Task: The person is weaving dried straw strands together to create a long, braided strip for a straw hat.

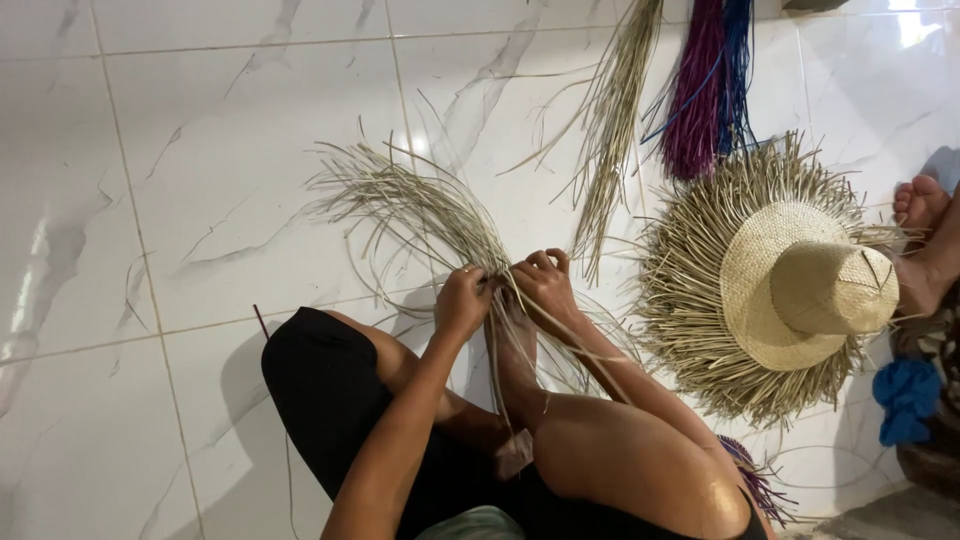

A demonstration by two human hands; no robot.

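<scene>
Pale, dried straw strands (420, 205), fanning loose across the white marble-veined floor tiles (180, 170), are the work we have in hand. Our left hand (463, 300) is curled closed, fingers pinching the strands where they gather into a tight knot; our right hand (545, 283) sits just beside it, almost touching, fingers likewise bent shut over the same gathered point. Both hands meet above our raised foot (515, 335), which seems to press the woven start down, though the weave itself is hidden under the hands and we cannot tell how large it is.

We judge the piece to be at an early stage: nearly all of the straw is unwoven, sweeping up and to the left in long free ends, with a few more trailing down to the right past our knee (620, 460). No crown or brim shape shows yet.

Further out to the right lies a round woven straw hat with a finished crown and a ragged, untrimmed fringe of loose ends (790, 285), apparently much further along. Above our hands, well apart, lies a slim bundle of plain straw (610, 120), and beside it bundles of magenta and blue dyed strands (705, 90). At the right edge another person's bare foot (920, 205) rests near the hat, and below it sits a crumpled blue cloth (907, 395).
</scene>
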